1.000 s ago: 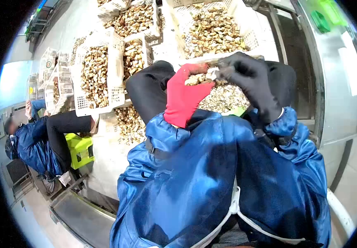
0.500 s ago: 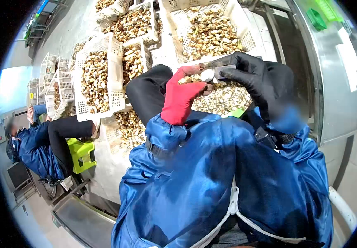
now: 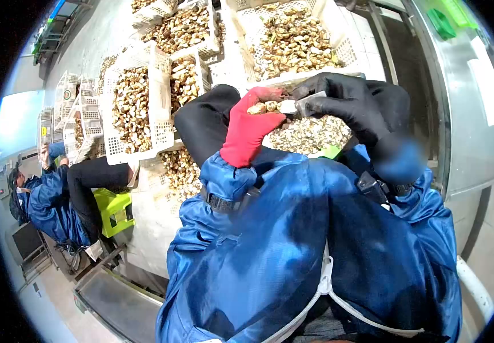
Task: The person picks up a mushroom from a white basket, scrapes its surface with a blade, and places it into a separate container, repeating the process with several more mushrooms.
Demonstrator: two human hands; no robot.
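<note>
While my red-gloved left hand [image 3: 244, 127] curls around small brown-and-white pieces [image 3: 266, 107], my black-gloved right hand [image 3: 347, 106] pinches a flat blade [image 3: 313, 98] against a pale piece [image 3: 288, 107] at the left fingertips. Pale scraps [image 3: 310, 136] lie just below both hands; a filled white crate [image 3: 346, 52] sits beyond them.

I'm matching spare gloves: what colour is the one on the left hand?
Red; the head view shows the left glove.
</note>
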